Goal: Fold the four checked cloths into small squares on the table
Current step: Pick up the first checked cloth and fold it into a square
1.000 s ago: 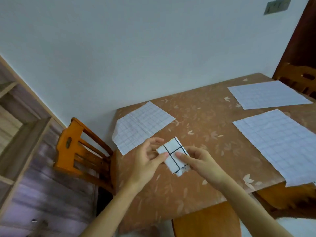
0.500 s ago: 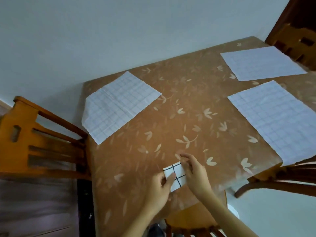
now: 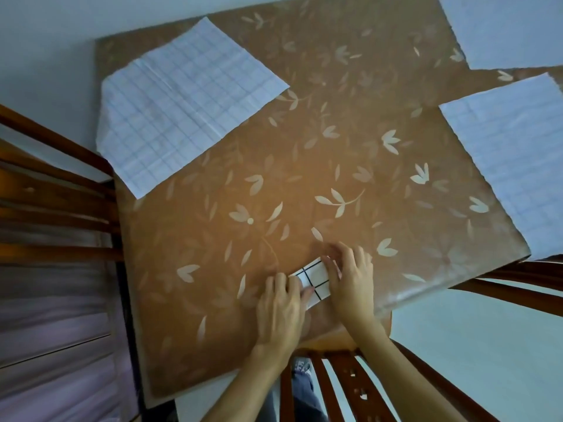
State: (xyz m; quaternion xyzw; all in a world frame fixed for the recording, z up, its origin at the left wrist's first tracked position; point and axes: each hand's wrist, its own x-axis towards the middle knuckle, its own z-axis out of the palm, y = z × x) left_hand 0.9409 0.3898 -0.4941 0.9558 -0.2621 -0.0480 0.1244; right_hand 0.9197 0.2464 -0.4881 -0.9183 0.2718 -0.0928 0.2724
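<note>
Low in the frame's centre, a small folded checked cloth (image 3: 313,277), white with bold black lines, lies on the glossy leaf-patterned brown table (image 3: 274,178). The left hand (image 3: 280,309) and right hand (image 3: 350,284) press it flat, fingers straight. One creased unfolded cloth (image 3: 182,102) lies at upper left.

Worktop (image 3: 274,178) centre is bare: wide lane from near edge to far edge. One flat cloth (image 3: 185,102) covers the far-left corner, a second cloth (image 3: 511,166) lies along the right edge, and a third cloth (image 3: 505,28) is at the far-right corner. Left hand (image 3: 280,312) and right hand (image 3: 353,284) rest on a folded cloth (image 3: 313,278) at the near edge. Chairs sit against the left (image 3: 54,208), near (image 3: 344,388) and right (image 3: 502,278) edges.
</note>
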